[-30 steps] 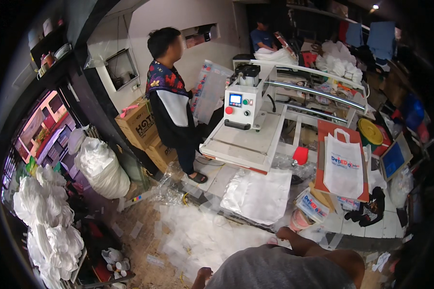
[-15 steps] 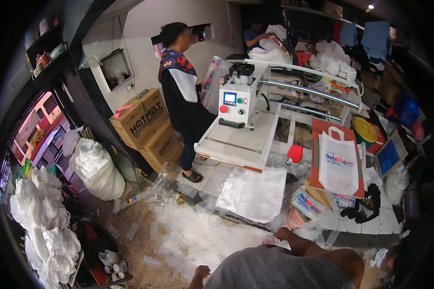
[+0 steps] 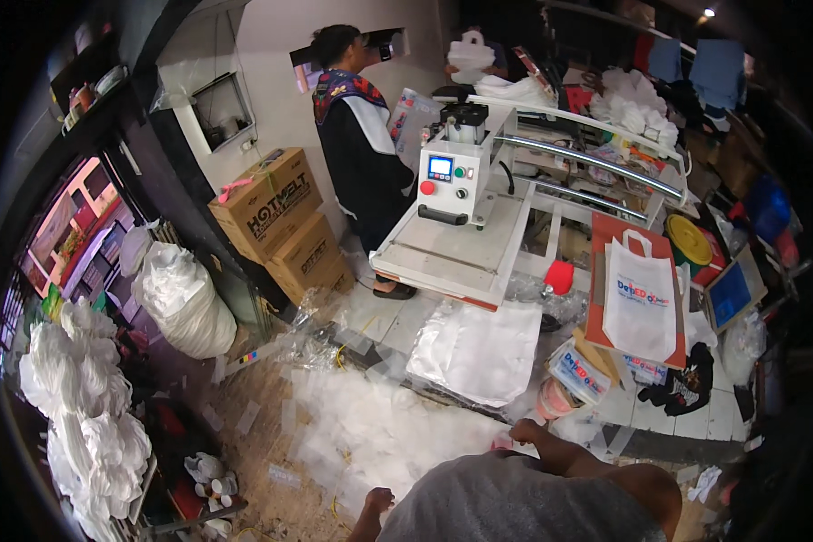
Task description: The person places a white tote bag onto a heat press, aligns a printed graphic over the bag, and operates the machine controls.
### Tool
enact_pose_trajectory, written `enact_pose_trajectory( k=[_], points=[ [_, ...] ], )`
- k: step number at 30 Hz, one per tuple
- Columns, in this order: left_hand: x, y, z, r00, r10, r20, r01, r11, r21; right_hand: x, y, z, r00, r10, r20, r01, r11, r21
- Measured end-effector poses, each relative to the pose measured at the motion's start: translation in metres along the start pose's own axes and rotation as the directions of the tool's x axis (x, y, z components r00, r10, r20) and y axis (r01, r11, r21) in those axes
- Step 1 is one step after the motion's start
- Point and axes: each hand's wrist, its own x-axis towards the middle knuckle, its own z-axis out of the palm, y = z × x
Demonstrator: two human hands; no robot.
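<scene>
My left hand (image 3: pixel 380 499) hangs low at the front, fingers curled loosely, with nothing showing in it. My right hand (image 3: pixel 525 432) is also curled, close to a small pinkish-red thing (image 3: pixel 501 441) that I cannot make out. Both are over or near a heap of thin, translucent white sheets (image 3: pixel 361 429) on the floor. Beyond lies a flat stack of white bags (image 3: pixel 474 350). A white heat press (image 3: pixel 452 248) stands farther off. Right of it, a printed white tote bag (image 3: pixel 640 303) lies on a reddish-orange board (image 3: pixel 602 312).
A person in black (image 3: pixel 361 154) stands left of the press, beside stacked cardboard boxes (image 3: pixel 271 203). A second person at the back is hidden behind a raised white bag (image 3: pixel 470 56). White bundles (image 3: pixel 86 397) and a full sack (image 3: pixel 181 298) are on the left. A yellow-lidded bucket (image 3: pixel 688 240) stands right.
The person in black has stepped rightward, nearer the press. At the back, a white bag is now held up. My hands have barely moved; the view has shifted slightly.
</scene>
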Motion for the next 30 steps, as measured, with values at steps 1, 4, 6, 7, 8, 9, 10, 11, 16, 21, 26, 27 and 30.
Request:
enact_pose_trajectory(
  k=[1,4,6,7,8,9,10,11,16,21,26,27,30],
  points=[
    [-0.002,0.001,-0.001,1.000,0.014,0.007,-0.014,1.000,0.017,-0.001,-0.002,0.000,0.999,-0.003,-0.052,0.004,1.000,0.021],
    [-0.005,0.003,-0.001,0.998,0.047,0.028,-0.049,0.997,0.059,0.003,-0.007,-0.001,0.999,0.001,-0.034,0.001,0.998,0.060],
    [-0.005,0.004,0.001,0.999,0.007,0.042,-0.007,1.000,0.007,0.009,-0.009,-0.002,0.998,-0.061,-0.018,0.060,0.998,-0.025],
    [-0.004,0.004,0.002,0.998,-0.018,0.055,0.019,0.999,-0.029,0.012,-0.010,-0.003,0.996,-0.090,-0.002,0.089,0.988,-0.124],
    [-0.004,0.005,0.004,0.998,-0.041,0.055,0.044,0.998,-0.052,0.015,-0.010,-0.003,0.993,-0.121,0.002,0.120,0.987,-0.107],
    [-0.004,0.005,0.006,0.998,-0.039,0.048,0.042,0.997,-0.057,0.017,-0.011,-0.004,0.997,-0.079,-0.011,0.078,0.993,-0.087],
    [-0.003,0.005,0.007,0.999,-0.038,0.039,0.040,0.997,-0.062,0.018,-0.012,-0.004,0.999,-0.037,-0.024,0.035,0.997,-0.066],
    [-0.004,0.005,0.008,0.999,-0.036,0.030,0.038,0.997,-0.066,0.019,-0.012,-0.005,0.999,-0.038,-0.024,0.036,0.997,-0.066],
    [-0.001,0.003,0.011,0.996,-0.084,-0.027,0.078,0.981,-0.175,0.021,-0.008,-0.002,0.999,0.017,-0.032,-0.016,0.999,0.032],
    [0.022,-0.012,0.032,0.943,-0.333,0.024,0.247,0.649,-0.720,0.032,0.009,0.014,0.997,-0.018,-0.074,0.017,1.000,-0.019],
    [0.051,-0.025,0.076,0.832,-0.141,-0.537,0.003,0.968,-0.249,0.035,0.024,0.014,0.921,-0.315,-0.228,0.208,0.894,-0.397],
    [0.053,-0.026,0.079,0.893,-0.236,-0.383,0.037,0.887,-0.461,0.032,0.024,0.007,0.926,-0.313,-0.211,0.207,0.889,-0.408],
    [0.043,-0.019,0.079,0.930,-0.366,-0.034,0.157,0.479,-0.864,0.022,0.022,-0.024,0.920,0.042,-0.389,-0.004,0.995,0.099]
  ],
)
